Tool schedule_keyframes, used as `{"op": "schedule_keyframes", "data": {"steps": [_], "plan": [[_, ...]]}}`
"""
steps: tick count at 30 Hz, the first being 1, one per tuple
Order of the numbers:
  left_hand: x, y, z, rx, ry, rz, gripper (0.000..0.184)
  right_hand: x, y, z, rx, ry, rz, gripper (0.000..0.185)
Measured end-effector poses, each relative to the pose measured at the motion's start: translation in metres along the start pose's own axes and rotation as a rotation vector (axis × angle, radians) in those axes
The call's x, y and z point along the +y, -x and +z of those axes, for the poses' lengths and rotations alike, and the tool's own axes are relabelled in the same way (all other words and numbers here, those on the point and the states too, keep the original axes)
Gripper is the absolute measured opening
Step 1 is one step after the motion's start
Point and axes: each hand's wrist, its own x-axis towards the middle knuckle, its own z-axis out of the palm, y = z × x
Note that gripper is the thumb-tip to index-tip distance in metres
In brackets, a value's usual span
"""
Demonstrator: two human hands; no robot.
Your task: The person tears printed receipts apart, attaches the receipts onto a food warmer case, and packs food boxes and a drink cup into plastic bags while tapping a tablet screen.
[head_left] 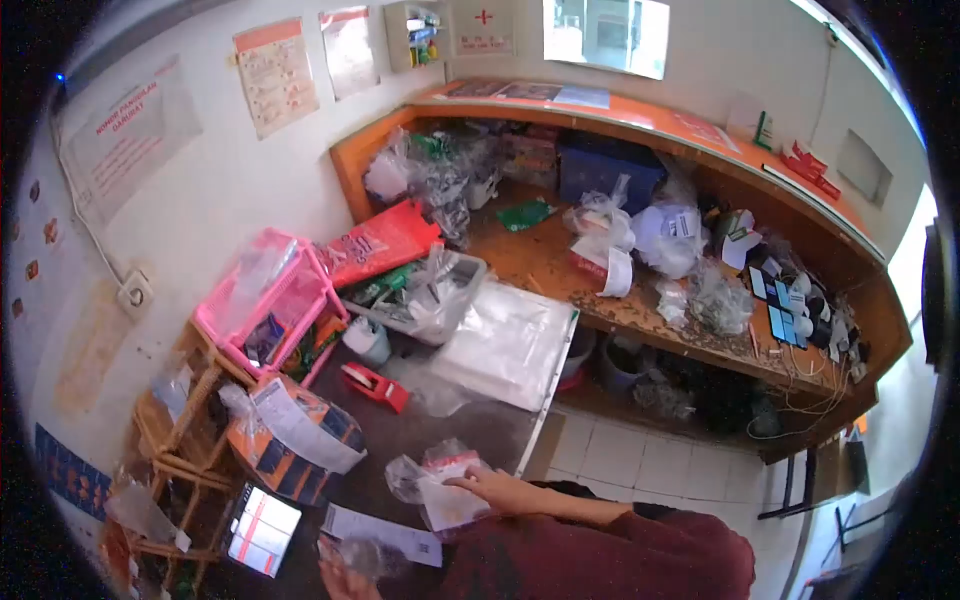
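My right hand (497, 490) reaches in from the right over the dark table. Its fingers are closed on the edge of a small packet (452, 497) in clear plastic, with white paper and a red-printed part. Near the bottom edge, my left hand (345, 577) is partly cut off by the frame. Its fingers look apart, beside a crumpled piece of clear plastic (372, 557). Just above that plastic lies a long printed paper slip (385, 534). Left of the slip is a tablet or phone with a lit screen (264, 531).
A red tape dispenser (375, 387), an orange-and-navy parcel (295, 440), a pink basket (270, 300) and a grey tray of plastic (440, 310) crowd the table. A stack of clear bags (505, 345) lies at its right edge. Beyond stands a cluttered wooden counter (530, 262).
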Motion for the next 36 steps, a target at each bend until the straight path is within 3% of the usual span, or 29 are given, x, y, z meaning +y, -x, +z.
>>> {"op": "schedule_keyframes", "data": {"steps": [1,2,3,4,6,7,8,9,10,13,15,18,21,23,25,26,27,28,29,30,31,33,35,36], "plan": [[-0.002,-0.011,-0.003,-0.156,0.521,-0.145,0.048,0.008,-0.007,0.002,-0.069,0.041,-0.024,0.044],[-0.013,-0.03,-0.003,-0.421,0.763,-0.084,0.048,0.019,-0.014,0.004,-0.149,0.081,-0.061,0.036],[-0.011,-0.034,0.039,0.021,0.63,0.054,0.046,0.032,-0.019,0.007,-0.027,-0.008,-0.043,0.021],[-0.009,-0.038,0.08,0.475,0.389,0.098,0.045,0.025,-0.03,-0.012,-0.067,-0.069,-0.027,0.019],[-0.028,-0.053,0.057,0.379,0.417,0.129,0.037,0.028,-0.053,-0.033,-0.003,-0.145,-0.298,0.023],[-0.037,-0.06,0.046,0.331,0.432,0.143,0.033,0.024,-0.06,-0.041,-0.097,-0.162,-0.231,0.026],[-0.039,-0.067,0.062,0.506,0.382,0.172,0.025,0.021,-0.067,-0.044,-0.044,-0.283,-0.397,0.028],[-0.044,-0.067,0.059,0.369,0.419,0.193,0.021,0.017,-0.072,-0.053,-0.159,-0.338,-0.391,0.025],[-0.049,-0.067,0.055,0.215,0.451,0.214,0.018,0.023,-0.075,-0.06,-0.439,-0.324,-0.221,0.023],[-0.044,-0.066,0.08,0.312,0.376,0.269,0.014,0.021,-0.091,-0.091,-0.75,-0.356,-0.237,0.023],[-0.045,-0.062,0.083,0.367,0.325,0.334,0.015,0.03,-0.103,-0.094,-0.829,-0.372,-0.249,0.021],[-0.045,-0.051,0.091,0.497,0.263,0.402,0.015,0.047,-0.126,-0.076,-0.355,-0.168,-0.426,0.025],[-0.051,-0.039,0.09,0.629,0.203,0.484,0.018,0.057,-0.158,-0.041,-0.198,-0.083,-0.317,0.03],[-0.059,-0.028,0.088,0.746,0.08,0.586,0.025,0.088,-0.179,0.017,-0.26,0.003,-0.323,0.032],[-0.062,-0.023,0.088,0.851,-0.091,0.587,0.036,0.138,-0.211,0.115,-0.534,0.124,-0.496,0.032],[-0.068,-0.022,0.09,0.834,-0.085,0.609,0.037,0.092,-0.205,0.073,-0.599,0.128,-0.339,0.024],[-0.067,-0.024,0.1,0.882,-0.288,0.534,0.036,0.079,-0.206,0.063,-0.562,0.171,-0.571,0.017],[-0.066,-0.026,0.11,0.927,-0.49,0.457,0.034,0.078,-0.207,0.072,-0.628,-0.226,-0.445,0.021],[-0.071,-0.034,0.113,0.878,-0.493,0.478,0.034,0.047,-0.195,0.018,-0.725,-0.328,-0.614,0.025],[-0.075,-0.039,0.112,0.662,-0.468,0.49,0.035,0.045,-0.186,0.021,-0.712,-0.434,-0.711,0.024],[-0.08,-0.048,0.117,0.452,-0.438,0.494,0.036,0.021,-0.169,-0.025,-0.812,-0.472,-0.681,0.02],[-0.095,-0.067,0.156,0.449,-0.426,0.45,0.034,0.018,-0.146,-0.037,-0.734,-0.446,-0.735,0.017],[-0.109,-0.081,0.19,0.433,-0.419,0.396,0.032,0.013,-0.126,-0.07,-0.414,-0.467,-0.932,0.017],[-0.116,-0.086,0.201,0.38,-0.575,0.419,0.035,0.017,-0.129,-0.077,-0.382,-0.444,-0.915,0.017]]}}
